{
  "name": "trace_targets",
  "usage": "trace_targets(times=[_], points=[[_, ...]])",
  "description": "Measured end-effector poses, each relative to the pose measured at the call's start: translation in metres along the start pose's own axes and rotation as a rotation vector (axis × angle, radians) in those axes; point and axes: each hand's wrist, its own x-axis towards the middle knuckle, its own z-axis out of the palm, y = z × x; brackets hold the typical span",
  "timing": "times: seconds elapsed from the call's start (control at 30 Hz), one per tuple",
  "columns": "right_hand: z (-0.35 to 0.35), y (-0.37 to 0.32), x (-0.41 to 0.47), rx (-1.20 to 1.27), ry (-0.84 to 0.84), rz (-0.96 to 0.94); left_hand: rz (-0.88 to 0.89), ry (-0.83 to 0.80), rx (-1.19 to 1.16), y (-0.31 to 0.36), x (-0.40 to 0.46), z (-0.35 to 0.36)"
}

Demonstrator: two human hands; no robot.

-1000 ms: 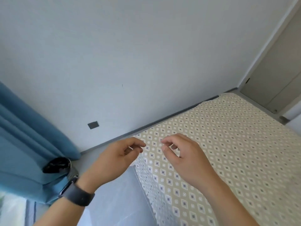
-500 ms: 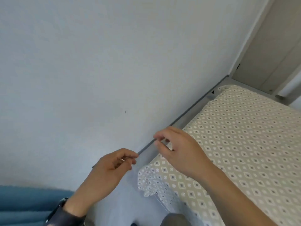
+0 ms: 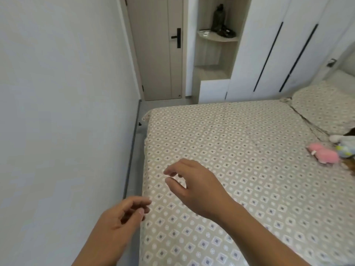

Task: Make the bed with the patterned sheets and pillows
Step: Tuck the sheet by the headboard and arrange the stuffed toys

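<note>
Head view, read left to right. At far left I see the plain pale grey wall [image 3: 57, 112], with a narrow grey strip of bed frame [image 3: 134, 160] running along its foot.

Low at left, my left hand [image 3: 119, 225] sits over the gap between wall and mattress; its fingers are loosely curled, thumb tip close to the fingertips, and I see nothing held in them. Just beside it to the right, my right hand [image 3: 194, 187] hovers above the near left edge of the beige sheet printed with white circles and blue-centred diamonds [image 3: 221, 146]. Its index finger and thumb are apart and relaxed, grasping nothing; whether any fingertip touches the fabric I cannot tell.

The sheet lies spread flat over the whole mattress, with faint creases toward the right.

Behind the bed stand a light wood-grain door with a black lever handle [image 3: 163, 54], an open corner shelf unit holding dark objects [image 3: 219, 35], and white wardrobe doors with long black handles [image 3: 278, 45].

At far right, a pillow in the same patterned fabric [image 3: 324, 108] rests at the bed's upper corner. Near it lie a pink plush toy [image 3: 322, 154] and a pale soft toy [image 3: 343, 144], partly cut off by the frame edge.
</note>
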Motion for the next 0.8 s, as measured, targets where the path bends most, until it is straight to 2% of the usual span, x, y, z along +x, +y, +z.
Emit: trace_targets(times=[0.1, 0.27, 0.4, 0.57, 0.67, 0.8], points=[[-0.018, 0.018, 0.001, -0.003, 0.086, 0.129, 0.052, -0.134, 0.027, 0.012, 0.053, 0.012], [-0.030, 0.064, 0.018, -0.041, 0.317, 0.401, 0.172, -0.517, 0.102, 0.042, 0.169, 0.046], [-0.012, 0.093, 0.044, -0.088, 0.432, 0.589, 0.242, -0.771, 0.157, 0.054, 0.255, 0.071], [0.017, 0.116, 0.145, -0.159, 0.520, 0.811, 0.278, -0.987, 0.148, 0.063, 0.398, 0.064], [0.016, 0.104, 0.185, -0.173, 0.506, 0.893, 0.347, -1.020, 0.186, 0.081, 0.451, 0.052], [0.007, 0.093, 0.248, -0.225, 0.589, 0.981, 0.429, -1.071, 0.194, 0.118, 0.526, 0.035]])
